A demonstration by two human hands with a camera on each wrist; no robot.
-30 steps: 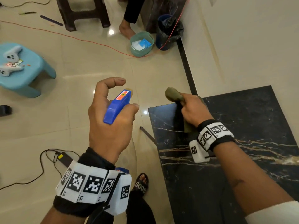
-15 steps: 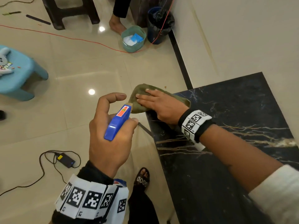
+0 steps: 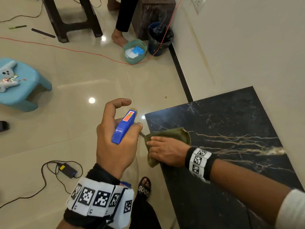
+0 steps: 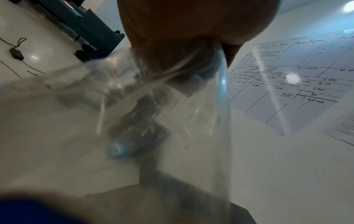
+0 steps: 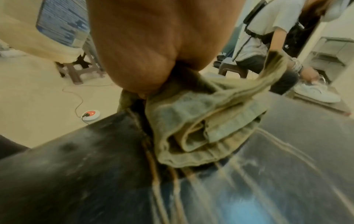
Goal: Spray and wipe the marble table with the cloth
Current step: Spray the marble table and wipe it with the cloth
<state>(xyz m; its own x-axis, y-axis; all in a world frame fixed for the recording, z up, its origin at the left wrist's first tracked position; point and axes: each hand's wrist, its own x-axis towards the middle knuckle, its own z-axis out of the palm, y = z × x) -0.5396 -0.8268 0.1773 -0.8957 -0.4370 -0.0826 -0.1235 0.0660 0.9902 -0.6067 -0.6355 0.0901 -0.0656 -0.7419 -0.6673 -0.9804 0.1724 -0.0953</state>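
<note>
Since half a second ago the right hand [image 3: 166, 152] has slid the olive cloth [image 3: 171, 134] nearer along the surface [image 3: 231, 123] edge, fingers flat, pressing it down just right of the left grip. Left hand [image 3: 115, 146] grips the blue spray bottle [image 3: 123, 128], red-orange label unreadable, forefinger lifted; below it a sandal [image 3: 144, 190] reads "GOOD".

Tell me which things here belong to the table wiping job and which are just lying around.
In use: spray bottle gripped by left hand; green cloth pressed under right hand; black marble table.

Lying about: blue stool, teal tub, power adapter, red cable.
</note>
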